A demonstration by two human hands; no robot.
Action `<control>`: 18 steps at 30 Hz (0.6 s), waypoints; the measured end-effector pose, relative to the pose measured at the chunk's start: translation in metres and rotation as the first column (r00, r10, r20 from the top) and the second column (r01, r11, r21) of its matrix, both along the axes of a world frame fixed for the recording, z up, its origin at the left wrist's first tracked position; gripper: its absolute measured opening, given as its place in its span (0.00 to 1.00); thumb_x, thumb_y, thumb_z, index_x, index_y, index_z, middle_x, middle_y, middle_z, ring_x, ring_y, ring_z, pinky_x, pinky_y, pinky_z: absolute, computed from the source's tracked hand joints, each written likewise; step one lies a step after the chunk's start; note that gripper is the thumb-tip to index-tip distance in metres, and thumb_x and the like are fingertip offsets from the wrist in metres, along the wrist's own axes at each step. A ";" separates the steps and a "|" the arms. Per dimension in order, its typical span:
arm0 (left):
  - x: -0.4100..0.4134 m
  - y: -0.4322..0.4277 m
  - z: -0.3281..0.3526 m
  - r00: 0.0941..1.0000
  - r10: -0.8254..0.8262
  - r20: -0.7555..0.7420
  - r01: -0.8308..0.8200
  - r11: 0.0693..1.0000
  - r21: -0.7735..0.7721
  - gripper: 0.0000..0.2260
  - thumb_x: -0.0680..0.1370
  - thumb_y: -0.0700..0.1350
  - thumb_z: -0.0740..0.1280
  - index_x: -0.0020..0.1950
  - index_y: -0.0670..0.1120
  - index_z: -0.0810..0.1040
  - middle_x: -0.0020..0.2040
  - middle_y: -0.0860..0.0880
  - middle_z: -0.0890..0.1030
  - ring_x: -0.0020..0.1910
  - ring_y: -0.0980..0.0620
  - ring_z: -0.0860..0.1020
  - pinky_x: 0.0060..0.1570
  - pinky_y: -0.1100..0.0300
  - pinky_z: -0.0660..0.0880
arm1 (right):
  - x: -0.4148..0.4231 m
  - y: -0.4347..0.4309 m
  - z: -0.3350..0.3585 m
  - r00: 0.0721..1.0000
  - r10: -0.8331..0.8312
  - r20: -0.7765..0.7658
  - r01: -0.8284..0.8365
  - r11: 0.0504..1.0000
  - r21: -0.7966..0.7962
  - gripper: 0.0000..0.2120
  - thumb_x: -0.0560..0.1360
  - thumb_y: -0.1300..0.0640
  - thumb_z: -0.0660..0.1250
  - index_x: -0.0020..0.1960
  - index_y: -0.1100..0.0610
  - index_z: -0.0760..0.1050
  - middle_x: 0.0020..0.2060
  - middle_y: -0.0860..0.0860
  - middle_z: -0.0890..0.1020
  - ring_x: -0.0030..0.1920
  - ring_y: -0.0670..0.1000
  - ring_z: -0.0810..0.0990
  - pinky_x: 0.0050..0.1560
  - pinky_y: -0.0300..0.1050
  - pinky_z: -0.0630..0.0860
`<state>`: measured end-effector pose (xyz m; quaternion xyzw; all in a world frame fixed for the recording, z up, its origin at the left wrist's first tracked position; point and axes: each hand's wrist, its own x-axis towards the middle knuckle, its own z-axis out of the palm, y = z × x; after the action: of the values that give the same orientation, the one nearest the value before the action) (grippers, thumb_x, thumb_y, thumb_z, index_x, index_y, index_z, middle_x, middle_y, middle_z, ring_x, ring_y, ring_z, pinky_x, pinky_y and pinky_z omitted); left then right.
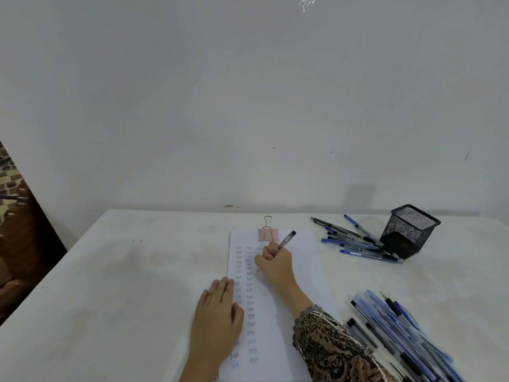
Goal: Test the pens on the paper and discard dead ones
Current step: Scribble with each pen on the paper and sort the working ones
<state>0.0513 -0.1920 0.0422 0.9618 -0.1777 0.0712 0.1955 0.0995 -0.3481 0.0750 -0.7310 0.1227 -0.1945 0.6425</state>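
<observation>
White paper (297, 274) lies lengthwise on the pale surface (124, 271), pinched at its far edge by a pink binder clip (268, 233) whose wire loop points away toward the wall (248, 106). Two long columns of small handwritten marks run down the left part of the sheet, and a third column has only a few marks near the top.

The right hand (275, 263) sits on the upper half of the sheet, its fingers (264, 261) curled tight round a clear pen (286, 239). The pen's dark back end slants up and away to the right, and its tip meets the paper just beside the short third column. A patterned sleeve (330, 346) covers the forearm behind it.

The left hand (217, 312) lies flat, fingers straight and close together, grasping nothing. It rests across the sheet's left edge, partly on the paper and partly on the surface.

At the far right a black mesh holder (410, 230) stands on the surface, with a loose scatter of pens (355, 242) lying just beside it on its left, some reaching its base. Nearer, at the right edge, a bigger heap of blue and black pens (399, 329) lies well apart from that scatter.
</observation>
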 end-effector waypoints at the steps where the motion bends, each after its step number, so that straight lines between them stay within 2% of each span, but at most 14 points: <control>1: 0.000 0.000 -0.002 1.000 -0.001 0.003 0.001 1.000 -0.001 0.23 0.70 0.49 0.54 0.56 0.43 0.80 0.56 0.48 0.82 0.55 0.49 0.80 0.55 0.54 0.73 | 0.000 0.001 0.000 1.000 0.008 -0.003 -0.008 1.000 -0.003 0.25 0.65 0.76 0.61 0.26 0.51 0.53 0.27 0.46 0.58 0.30 0.45 0.55 0.33 0.33 0.59; 3: 0.001 0.000 -0.003 0.999 -0.005 -0.036 0.005 1.000 0.009 0.26 0.72 0.51 0.50 0.62 0.43 0.77 0.61 0.48 0.78 0.61 0.49 0.76 0.61 0.55 0.68 | -0.001 0.001 0.000 1.000 0.003 0.010 -0.002 1.000 -0.019 0.25 0.65 0.76 0.61 0.26 0.52 0.53 0.26 0.46 0.57 0.29 0.44 0.55 0.35 0.29 0.62; 5: 0.001 -0.002 -0.001 0.999 -0.018 -0.035 0.017 1.000 -0.027 0.34 0.70 0.55 0.40 0.71 0.44 0.66 0.71 0.49 0.67 0.72 0.51 0.63 0.69 0.61 0.51 | -0.002 0.000 0.000 0.999 -0.016 0.042 0.017 0.999 -0.035 0.24 0.66 0.76 0.60 0.28 0.53 0.52 0.26 0.47 0.56 0.28 0.43 0.55 0.42 0.21 0.64; 6: 0.001 -0.002 0.000 0.999 -0.022 -0.041 0.020 0.998 -0.051 0.37 0.69 0.56 0.36 0.74 0.46 0.60 0.74 0.51 0.61 0.74 0.53 0.57 0.69 0.63 0.45 | -0.002 0.000 0.002 0.999 -0.014 0.044 0.015 0.999 -0.039 0.24 0.66 0.77 0.59 0.28 0.53 0.52 0.25 0.47 0.56 0.28 0.43 0.56 0.43 0.19 0.64; 7: 0.000 -0.001 0.001 0.999 -0.016 -0.042 0.013 0.997 -0.070 0.39 0.67 0.57 0.34 0.75 0.46 0.57 0.75 0.51 0.58 0.75 0.54 0.54 0.69 0.64 0.41 | -0.003 0.000 0.003 0.999 0.002 0.036 0.000 0.999 -0.054 0.24 0.66 0.76 0.60 0.28 0.53 0.52 0.25 0.46 0.55 0.27 0.43 0.55 0.39 0.21 0.64; 9: 0.000 -0.001 0.004 0.999 -0.002 -0.036 0.000 0.999 -0.049 0.40 0.65 0.57 0.31 0.76 0.47 0.54 0.76 0.52 0.55 0.75 0.55 0.51 0.68 0.65 0.39 | -0.005 0.000 0.006 0.999 0.038 0.007 -0.037 0.996 -0.084 0.25 0.65 0.76 0.60 0.27 0.52 0.51 0.24 0.46 0.55 0.26 0.43 0.54 0.29 0.29 0.59; 10: 0.000 -0.001 0.005 0.999 0.002 -0.037 -0.003 0.999 -0.034 0.41 0.65 0.57 0.31 0.76 0.48 0.53 0.76 0.53 0.54 0.75 0.55 0.50 0.68 0.66 0.38 | -0.005 0.000 0.006 0.999 0.037 0.001 -0.037 0.996 -0.081 0.25 0.65 0.76 0.60 0.27 0.52 0.52 0.24 0.46 0.55 0.25 0.43 0.53 0.27 0.31 0.56; 13: 0.000 -0.001 0.005 0.999 0.013 -0.033 -0.014 0.999 -0.046 0.41 0.65 0.57 0.31 0.76 0.48 0.53 0.76 0.53 0.55 0.75 0.55 0.50 0.68 0.66 0.38 | -0.006 -0.001 0.005 1.000 -0.008 0.011 0.008 0.999 -0.048 0.25 0.65 0.77 0.60 0.27 0.52 0.52 0.25 0.47 0.56 0.24 0.43 0.54 0.27 0.30 0.56; 18: -0.003 -0.001 0.008 0.998 0.015 -0.059 -0.016 1.000 -0.026 0.42 0.63 0.57 0.29 0.76 0.48 0.51 0.76 0.53 0.53 0.75 0.56 0.48 0.68 0.65 0.38 | -0.007 -0.002 0.008 1.000 -0.001 -0.012 0.000 0.997 -0.083 0.24 0.66 0.76 0.61 0.27 0.53 0.53 0.24 0.47 0.56 0.23 0.43 0.56 0.27 0.30 0.57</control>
<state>0.0486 -0.1930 0.0503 0.9622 -0.1635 0.0467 0.2126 0.0928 -0.3500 0.0831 -0.7582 0.1187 -0.1952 0.6107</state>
